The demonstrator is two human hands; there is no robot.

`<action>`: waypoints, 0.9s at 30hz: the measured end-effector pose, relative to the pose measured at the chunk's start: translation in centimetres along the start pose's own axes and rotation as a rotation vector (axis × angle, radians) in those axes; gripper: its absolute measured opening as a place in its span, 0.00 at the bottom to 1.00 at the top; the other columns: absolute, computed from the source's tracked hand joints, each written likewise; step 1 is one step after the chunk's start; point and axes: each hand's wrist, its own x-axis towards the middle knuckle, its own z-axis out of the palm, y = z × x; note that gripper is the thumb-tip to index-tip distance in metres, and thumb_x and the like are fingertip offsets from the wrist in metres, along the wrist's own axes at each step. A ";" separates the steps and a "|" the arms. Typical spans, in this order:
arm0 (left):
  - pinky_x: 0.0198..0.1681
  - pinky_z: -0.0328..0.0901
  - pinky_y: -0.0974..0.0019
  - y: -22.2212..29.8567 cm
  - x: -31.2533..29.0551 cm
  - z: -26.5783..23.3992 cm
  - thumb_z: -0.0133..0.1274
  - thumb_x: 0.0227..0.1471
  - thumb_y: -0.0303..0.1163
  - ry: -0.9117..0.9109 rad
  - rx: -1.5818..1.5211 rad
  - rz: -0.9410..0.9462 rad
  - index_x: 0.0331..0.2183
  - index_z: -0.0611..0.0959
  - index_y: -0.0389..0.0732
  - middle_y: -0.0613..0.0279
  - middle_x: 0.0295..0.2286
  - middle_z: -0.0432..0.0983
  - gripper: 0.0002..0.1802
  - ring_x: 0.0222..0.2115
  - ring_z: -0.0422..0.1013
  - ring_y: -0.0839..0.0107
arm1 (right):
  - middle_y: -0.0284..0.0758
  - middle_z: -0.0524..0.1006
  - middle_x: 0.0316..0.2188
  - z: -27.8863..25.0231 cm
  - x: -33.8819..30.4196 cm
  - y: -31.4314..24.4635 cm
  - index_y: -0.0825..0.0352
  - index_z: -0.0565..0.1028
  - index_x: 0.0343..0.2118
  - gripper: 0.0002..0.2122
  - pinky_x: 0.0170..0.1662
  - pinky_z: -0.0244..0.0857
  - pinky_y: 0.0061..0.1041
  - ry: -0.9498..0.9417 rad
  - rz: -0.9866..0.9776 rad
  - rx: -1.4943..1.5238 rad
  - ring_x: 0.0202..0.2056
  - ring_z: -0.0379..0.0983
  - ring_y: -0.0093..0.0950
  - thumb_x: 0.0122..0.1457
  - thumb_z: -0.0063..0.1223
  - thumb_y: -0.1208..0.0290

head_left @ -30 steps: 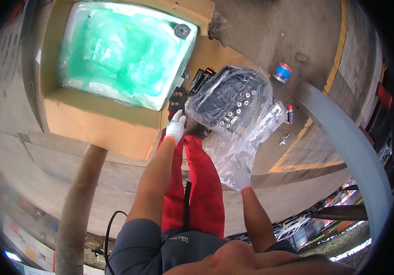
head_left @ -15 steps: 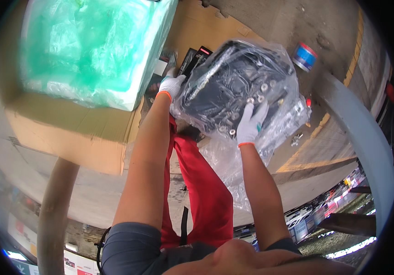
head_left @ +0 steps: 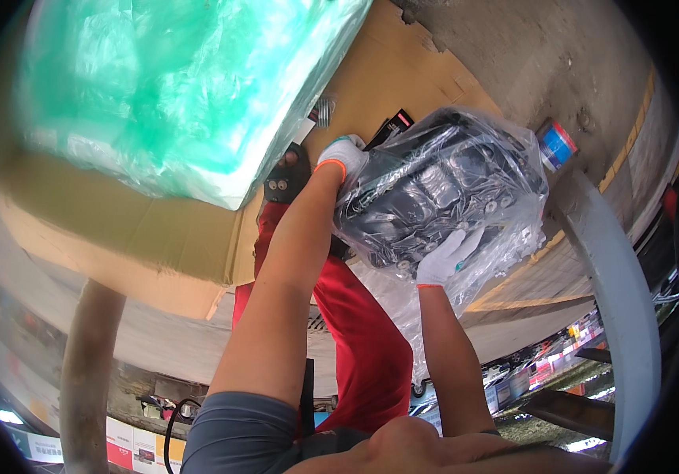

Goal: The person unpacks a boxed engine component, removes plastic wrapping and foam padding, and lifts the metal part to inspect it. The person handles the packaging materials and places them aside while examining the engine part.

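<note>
A dark, ribbed machine part (head_left: pixel 434 186) with several round metal discs along its near side lies inside a clear plastic bag (head_left: pixel 505 257). My left hand (head_left: pixel 345 158), in a white glove with an orange cuff, is closed on its left edge; the fingertips are partly hidden. Against the bag's near side rests my right hand (head_left: pixel 446 261), gloved alike, fingers stretched out and apart. A black box (head_left: pixel 391 129) sticks out behind the part, beyond my left hand.
A green-topped white block (head_left: pixel 165 87) in plastic stands at the left, over a cardboard box (head_left: pixel 118 237). Flat cardboard (head_left: pixel 387 67) lies beyond. A blue-and-red can (head_left: pixel 557 146) is at the right, near a curved grey post (head_left: pixel 608 292). My black shoe (head_left: pixel 288 174) sits between box and part.
The view has shifted. The bagged part has tilted and moved right, away from the cardboard box, with my left hand at its edge. My shoe shows more, and the black boxes are more covered.
</note>
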 end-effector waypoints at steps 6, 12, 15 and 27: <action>0.57 0.72 0.52 1.7 -0.8 -0.9 0.60 0.59 0.44 -0.065 0.133 0.038 0.51 0.88 0.47 0.47 0.49 0.84 0.21 0.53 0.78 0.46 | 0.59 0.57 0.73 0.0 -0.3 -0.5 0.78 0.52 0.75 0.32 0.74 0.52 0.44 -0.004 0.045 0.051 0.72 0.56 0.52 0.77 0.39 0.61; 0.52 0.71 0.49 4.6 -5.3 -3.4 0.56 0.67 0.46 0.183 0.100 0.076 0.51 0.85 0.45 0.41 0.44 0.84 0.18 0.47 0.79 0.42 | 0.56 0.53 0.76 -0.6 0.1 -0.2 0.74 0.50 0.76 0.36 0.75 0.52 0.41 -0.053 -0.004 -0.043 0.74 0.55 0.49 0.77 0.39 0.52; 0.50 0.72 0.49 7.8 -11.1 -6.2 0.57 0.67 0.43 0.409 0.095 0.156 0.50 0.85 0.45 0.40 0.42 0.84 0.16 0.46 0.79 0.42 | 0.62 0.52 0.74 -0.8 0.2 -0.2 0.79 0.52 0.74 0.35 0.77 0.45 0.50 -0.032 -0.099 -0.117 0.74 0.50 0.57 0.76 0.41 0.55; 0.57 0.71 0.59 1.0 -16.6 -1.9 0.52 0.71 0.43 0.715 -0.433 0.249 0.51 0.85 0.42 0.53 0.47 0.83 0.18 0.49 0.80 0.56 | 0.63 0.48 0.75 -0.5 0.6 0.8 0.73 0.51 0.76 0.37 0.76 0.45 0.53 -0.040 -0.111 -0.113 0.75 0.46 0.59 0.73 0.42 0.51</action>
